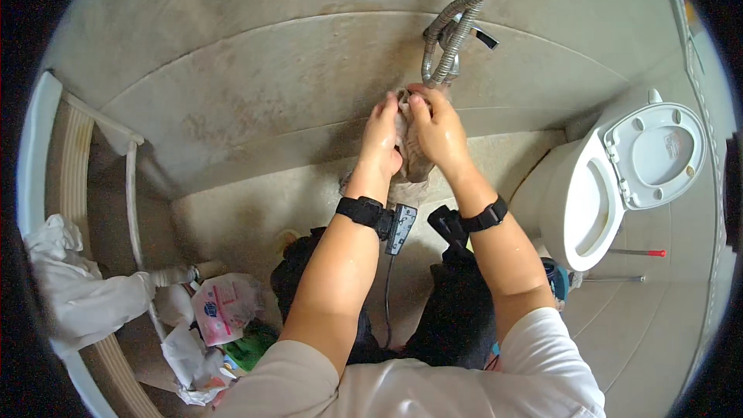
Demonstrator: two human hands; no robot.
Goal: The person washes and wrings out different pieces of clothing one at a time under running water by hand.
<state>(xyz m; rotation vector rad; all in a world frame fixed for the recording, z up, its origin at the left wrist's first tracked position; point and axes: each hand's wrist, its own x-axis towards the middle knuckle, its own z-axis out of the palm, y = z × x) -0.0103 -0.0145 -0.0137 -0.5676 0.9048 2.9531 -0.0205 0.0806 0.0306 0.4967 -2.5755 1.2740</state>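
Two bare hands work at one wet, greyish-brown cloth (pixel 415 156) in the head view, bunched between them just below the looped metal hose (pixel 464 11) at the wall. Left-hand fingers (pixel 377 120) are clamped on its left side; the right hand (pixel 439 135) grips the other, thumb pressed against the folds (some fingertips are hidden). Well apart, to the right, stands a white toilet (pixel 582 251), lid raised.
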